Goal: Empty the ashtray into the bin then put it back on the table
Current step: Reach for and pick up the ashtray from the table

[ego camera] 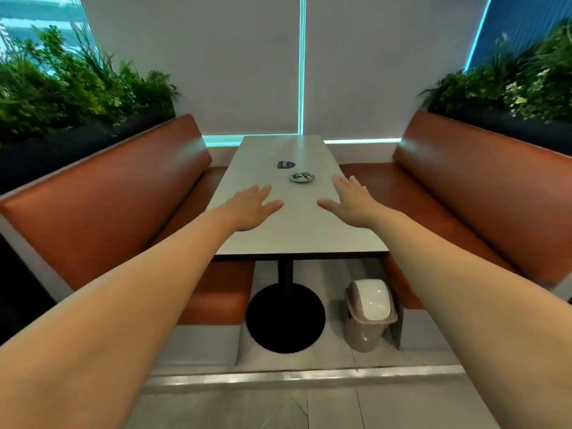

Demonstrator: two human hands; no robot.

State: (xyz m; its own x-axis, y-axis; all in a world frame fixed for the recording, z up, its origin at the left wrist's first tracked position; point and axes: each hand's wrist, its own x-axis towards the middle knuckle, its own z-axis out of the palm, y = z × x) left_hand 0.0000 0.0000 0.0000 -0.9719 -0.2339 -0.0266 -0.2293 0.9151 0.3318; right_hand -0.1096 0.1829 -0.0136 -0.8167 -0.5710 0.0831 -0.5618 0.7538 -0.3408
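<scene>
A small round metal ashtray (301, 177) sits on the long grey table (297, 233), near its middle. My left hand (251, 206) hovers flat over the table, palm down, fingers spread, short of the ashtray and to its left. My right hand (349, 199) is stretched out the same way on the ashtray's right, holding nothing. A beige bin (369, 314) with a white swing lid stands on the floor under the table's near right corner.
A dark blue badge-shaped sticker (286, 164) lies just beyond the ashtray. Brown upholstered benches (102, 205) (483, 193) flank the table, with planters of green foliage (77, 85) behind them. The black pedestal base (285, 317) stands left of the bin. A metal floor strip (297, 377) crosses in front.
</scene>
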